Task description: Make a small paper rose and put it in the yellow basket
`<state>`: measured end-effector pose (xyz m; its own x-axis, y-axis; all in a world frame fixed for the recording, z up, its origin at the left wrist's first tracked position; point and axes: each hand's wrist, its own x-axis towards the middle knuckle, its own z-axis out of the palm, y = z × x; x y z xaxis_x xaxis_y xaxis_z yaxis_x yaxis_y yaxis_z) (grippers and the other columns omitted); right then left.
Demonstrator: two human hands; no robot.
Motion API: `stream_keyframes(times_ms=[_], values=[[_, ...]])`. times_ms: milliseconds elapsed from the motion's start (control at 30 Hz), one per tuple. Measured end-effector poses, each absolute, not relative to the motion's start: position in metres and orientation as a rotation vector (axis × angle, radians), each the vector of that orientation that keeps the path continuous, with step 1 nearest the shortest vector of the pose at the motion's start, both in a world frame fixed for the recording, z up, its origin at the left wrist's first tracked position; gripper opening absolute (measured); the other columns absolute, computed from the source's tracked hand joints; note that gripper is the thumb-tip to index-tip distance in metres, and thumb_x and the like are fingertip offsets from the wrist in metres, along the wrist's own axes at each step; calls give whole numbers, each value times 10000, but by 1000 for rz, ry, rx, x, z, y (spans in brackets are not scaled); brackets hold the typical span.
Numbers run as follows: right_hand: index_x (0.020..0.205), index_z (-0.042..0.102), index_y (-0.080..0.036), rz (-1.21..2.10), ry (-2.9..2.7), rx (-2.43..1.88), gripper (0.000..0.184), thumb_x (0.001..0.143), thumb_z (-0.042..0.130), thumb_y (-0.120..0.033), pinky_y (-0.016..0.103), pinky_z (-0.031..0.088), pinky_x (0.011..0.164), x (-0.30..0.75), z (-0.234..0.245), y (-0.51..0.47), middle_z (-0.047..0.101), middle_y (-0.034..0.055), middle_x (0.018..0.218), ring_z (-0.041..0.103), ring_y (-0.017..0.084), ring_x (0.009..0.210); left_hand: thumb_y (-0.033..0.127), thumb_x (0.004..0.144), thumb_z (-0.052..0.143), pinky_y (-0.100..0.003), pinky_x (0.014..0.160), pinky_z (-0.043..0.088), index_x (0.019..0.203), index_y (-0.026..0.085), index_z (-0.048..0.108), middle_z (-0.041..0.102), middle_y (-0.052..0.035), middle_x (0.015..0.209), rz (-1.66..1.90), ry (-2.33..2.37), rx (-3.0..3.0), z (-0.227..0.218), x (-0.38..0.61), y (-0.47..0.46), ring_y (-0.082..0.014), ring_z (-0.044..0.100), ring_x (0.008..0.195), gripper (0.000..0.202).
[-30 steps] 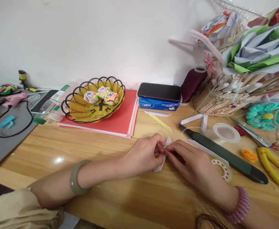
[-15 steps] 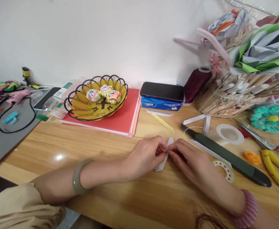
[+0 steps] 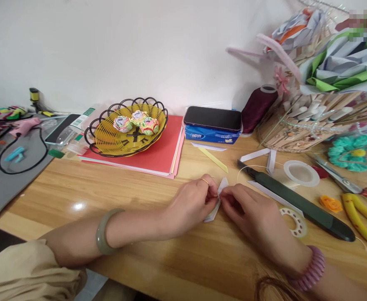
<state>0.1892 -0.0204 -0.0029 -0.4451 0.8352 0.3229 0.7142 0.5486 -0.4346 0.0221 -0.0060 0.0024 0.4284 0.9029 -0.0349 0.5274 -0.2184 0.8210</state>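
My left hand [image 3: 192,204] is closed in a pinch on a thin pale thread, beside a folded white paper strip [image 3: 223,184]. From the other side, my right hand [image 3: 244,205] pinches at the same thread, fingertips almost touching the left ones. The paper strip lies slanted on the table under the fingertips, its middle largely hidden by them. A dark green craft tool [image 3: 299,200] lies to the right of my right hand, with a spool of thread [image 3: 301,173] behind it and a clear ring with holes [image 3: 293,222] close to the wrist.
Behind the hands are a yellow paper strip [image 3: 213,159] and a phone [image 3: 213,118] on a blue tissue pack [image 3: 213,134]. A yellow basket [image 3: 108,140] with paper balls stands on red paper [image 3: 172,156]. Scissors [image 3: 337,173], yellow-handled pliers [image 3: 360,221] and a stick basket [image 3: 286,133] are right.
My right hand has turned slightly, its wrist shifting left and its fingertips closing in over the thread. The left hand stays nearly in place at the strip.
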Motion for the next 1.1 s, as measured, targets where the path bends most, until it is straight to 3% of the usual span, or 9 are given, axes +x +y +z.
stream_keyframes(times_ms=[167, 367, 567, 733, 1100], values=[[858, 583, -131, 97, -2426, -1085, 140, 886, 447, -153, 298, 462, 625, 193, -3, -21, 614, 78, 781, 578, 188, 709, 169, 793, 501, -233, 620, 486, 783, 205, 413, 610, 6, 748, 582, 1234, 1874, 3, 22, -6, -127, 623, 683, 96], [859, 607, -111, -53, -2564, -997, 214, 900, 400, -142, 324, 458, 573, 196, 2, -19, 598, 94, 741, 567, 209, 673, 189, 791, 495, -235, 621, 490, 778, 209, 402, 613, 3, 763, 572, 1235, 1910, 1, 21, -6, -134, 630, 704, 96], [789, 565, -163, 425, -2371, -1148, 124, 857, 463, -139, 256, 427, 564, 193, 0, -15, 566, 23, 705, 530, 138, 613, 154, 754, 503, -232, 609, 479, 772, 207, 408, 596, 17, 722, 580, 1268, 1912, 3, 23, -6, -129, 619, 674, 110], [717, 518, -190, 813, -2278, -1288, 151, 841, 454, -132, 230, 402, 549, 190, 7, -10, 554, -11, 667, 516, 116, 587, 126, 740, 494, -231, 582, 461, 764, 203, 410, 578, 25, 699, 575, 1265, 1900, 4, 24, -6, -120, 585, 634, 117], [744, 538, -200, 907, -2263, -1352, 167, 856, 419, -165, 252, 419, 597, 190, 9, -9, 587, -5, 711, 548, 133, 642, 106, 737, 489, -241, 647, 463, 791, 155, 547, 553, -38, 815, 684, 1162, 2219, 7, 19, -6, -123, 532, 701, 93]])
